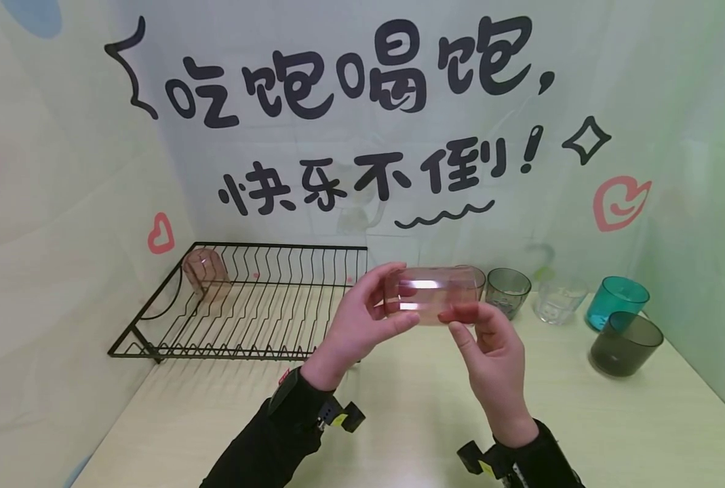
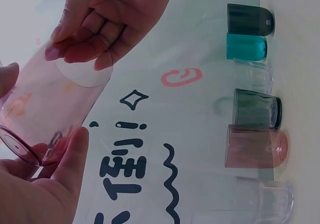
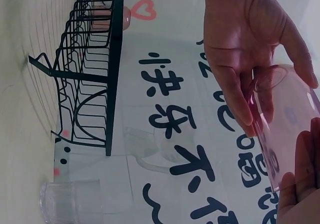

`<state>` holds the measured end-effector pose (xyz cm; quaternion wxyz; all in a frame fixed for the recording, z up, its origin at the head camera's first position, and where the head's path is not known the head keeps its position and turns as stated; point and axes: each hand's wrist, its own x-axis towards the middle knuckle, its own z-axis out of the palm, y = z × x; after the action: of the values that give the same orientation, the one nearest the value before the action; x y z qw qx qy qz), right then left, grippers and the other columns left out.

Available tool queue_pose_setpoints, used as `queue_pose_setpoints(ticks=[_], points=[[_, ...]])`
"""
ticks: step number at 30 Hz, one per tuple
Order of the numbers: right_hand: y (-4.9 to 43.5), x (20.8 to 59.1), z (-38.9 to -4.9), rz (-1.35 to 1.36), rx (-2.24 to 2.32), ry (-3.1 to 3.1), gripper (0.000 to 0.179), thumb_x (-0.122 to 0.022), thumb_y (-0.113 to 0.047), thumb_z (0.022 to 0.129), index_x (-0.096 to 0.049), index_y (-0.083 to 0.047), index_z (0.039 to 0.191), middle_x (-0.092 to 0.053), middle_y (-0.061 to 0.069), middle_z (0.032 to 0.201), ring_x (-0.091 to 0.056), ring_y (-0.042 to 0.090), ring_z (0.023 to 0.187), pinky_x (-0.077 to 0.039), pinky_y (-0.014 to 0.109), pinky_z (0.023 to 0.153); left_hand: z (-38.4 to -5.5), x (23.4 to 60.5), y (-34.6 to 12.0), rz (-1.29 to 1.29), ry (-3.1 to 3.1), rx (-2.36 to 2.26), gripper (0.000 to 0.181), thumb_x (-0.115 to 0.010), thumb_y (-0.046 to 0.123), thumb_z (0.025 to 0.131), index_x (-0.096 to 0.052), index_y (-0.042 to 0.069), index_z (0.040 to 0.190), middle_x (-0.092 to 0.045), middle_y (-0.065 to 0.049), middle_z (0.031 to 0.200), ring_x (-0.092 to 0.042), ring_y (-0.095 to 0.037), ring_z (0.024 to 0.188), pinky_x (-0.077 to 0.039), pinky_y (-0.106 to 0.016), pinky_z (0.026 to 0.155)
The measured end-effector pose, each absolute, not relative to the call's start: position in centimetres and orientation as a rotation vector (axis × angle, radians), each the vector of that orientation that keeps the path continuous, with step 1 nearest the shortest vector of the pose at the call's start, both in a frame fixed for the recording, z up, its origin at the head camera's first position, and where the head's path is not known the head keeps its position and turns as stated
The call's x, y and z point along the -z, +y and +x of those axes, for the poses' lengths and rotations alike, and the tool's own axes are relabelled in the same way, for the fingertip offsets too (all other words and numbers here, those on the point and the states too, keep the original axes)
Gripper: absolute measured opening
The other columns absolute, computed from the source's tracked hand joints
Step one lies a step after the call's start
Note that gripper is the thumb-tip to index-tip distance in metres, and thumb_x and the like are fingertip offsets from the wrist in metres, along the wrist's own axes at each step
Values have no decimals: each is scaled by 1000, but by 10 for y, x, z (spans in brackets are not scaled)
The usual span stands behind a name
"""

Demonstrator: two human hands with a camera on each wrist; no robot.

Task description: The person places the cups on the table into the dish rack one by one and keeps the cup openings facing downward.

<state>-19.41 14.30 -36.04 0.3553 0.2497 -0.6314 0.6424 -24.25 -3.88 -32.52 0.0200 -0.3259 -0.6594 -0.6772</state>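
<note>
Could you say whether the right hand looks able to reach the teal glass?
Probably not yet: the right hand holds a pink glass, and the smoky grey glass stands partly in front of the teal glass.

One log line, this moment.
left hand: grips pink glass | right hand: grips opposite end | pose: sideways, midair | rack: another pink glass

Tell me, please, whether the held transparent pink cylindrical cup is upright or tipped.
Tipped: the cup lies sideways between left hand and right hand.
</note>
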Motion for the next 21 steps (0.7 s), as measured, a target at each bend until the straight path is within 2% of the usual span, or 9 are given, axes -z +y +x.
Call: queue_pose_setpoints(ticks=[7, 13, 21], points=[[144, 357, -195, 699, -1633, -1621, 29, -56, 11, 78, -54, 4, 105, -60, 17, 94, -57, 23, 91, -42, 28, 87, -241, 325, -40, -991, -2035, 2104, 63, -73, 21, 73, -43, 22, 128, -54, -9, 115, -53, -25, 105, -44, -37, 86], [147, 354, -196, 714, -1587, -1606, 34, -56, 16, 75, -52, 7, 107, -59, 19, 95, -55, 23, 93, -42, 29, 88, -240, 323, -41, -971, -2027, 2151, 62, -73, 21, 73, -44, 21, 127, -52, -12, 117, -54, -25, 104, -44, -36, 86], [156, 352, -196, 652, -1551, -1661, 42, -57, 13, 76, -49, 4, 117, -57, 19, 101, -56, 22, 96, -41, 28, 90, -240, 322, -45, -931, -2031, 2157, 60, -71, 18, 75, -44, 20, 127, -52, -10, 119, -52, -25, 107, -44, -36, 87]])
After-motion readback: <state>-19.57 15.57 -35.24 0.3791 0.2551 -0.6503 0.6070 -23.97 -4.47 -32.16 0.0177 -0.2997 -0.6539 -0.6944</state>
